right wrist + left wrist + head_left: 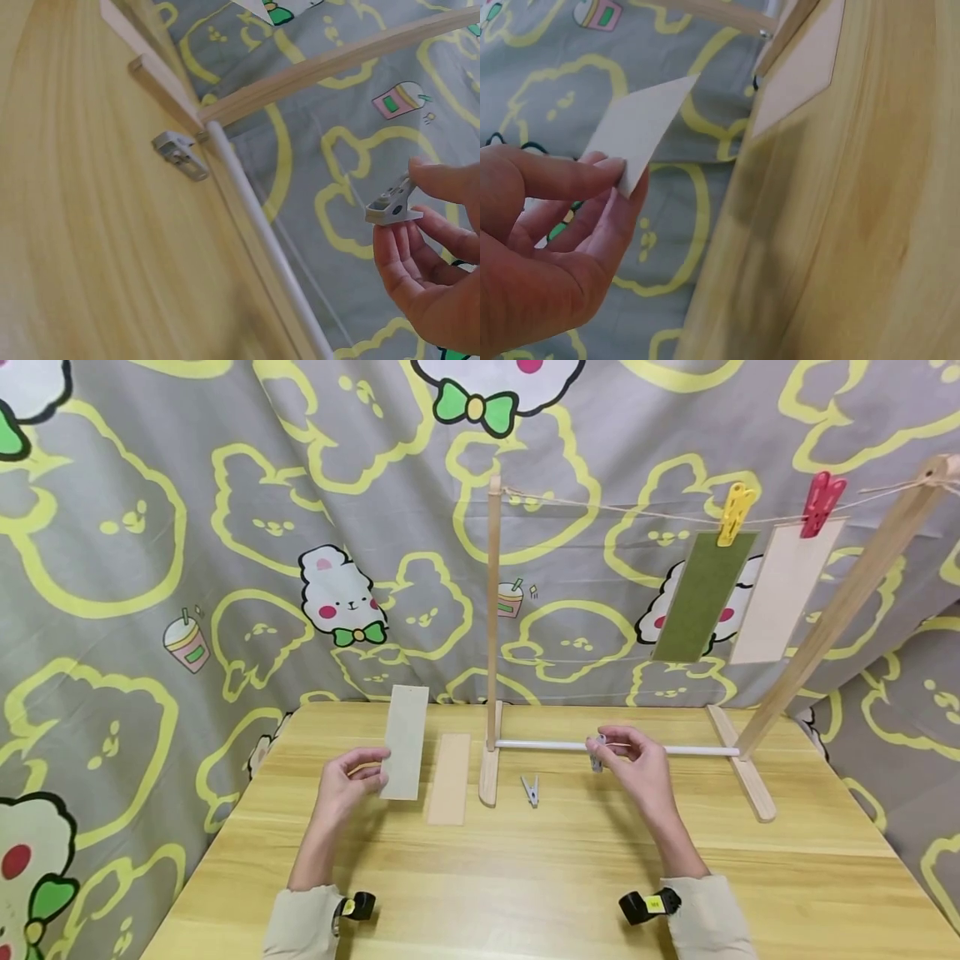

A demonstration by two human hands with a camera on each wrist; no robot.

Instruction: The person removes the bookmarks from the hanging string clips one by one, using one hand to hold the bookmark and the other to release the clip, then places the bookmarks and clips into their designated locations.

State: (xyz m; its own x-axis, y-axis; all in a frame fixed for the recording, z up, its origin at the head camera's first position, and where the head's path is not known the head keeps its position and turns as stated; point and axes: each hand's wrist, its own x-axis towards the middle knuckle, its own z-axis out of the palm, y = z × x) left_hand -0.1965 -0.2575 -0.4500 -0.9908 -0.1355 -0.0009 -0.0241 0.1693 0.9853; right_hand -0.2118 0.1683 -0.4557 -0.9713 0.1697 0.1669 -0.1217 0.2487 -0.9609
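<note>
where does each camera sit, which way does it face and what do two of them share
Head: worn on the head, facing forward and down over the table and rack; left hand, right hand, forearms and sleeves show.
Left wrist: worn there, facing the left hand pinching a pale card; only that hand shows.
Right wrist: worn there, facing the right hand pinching a gray clothespin; only that hand shows.
Shared: head and right wrist both show the loose clothespin and white rod.

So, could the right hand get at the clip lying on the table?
Probably, yes: nothing covers the loose clip, and the way across from the right hand looks free. But that hand already pinches another clip, which it would likely have to put down first.
</note>
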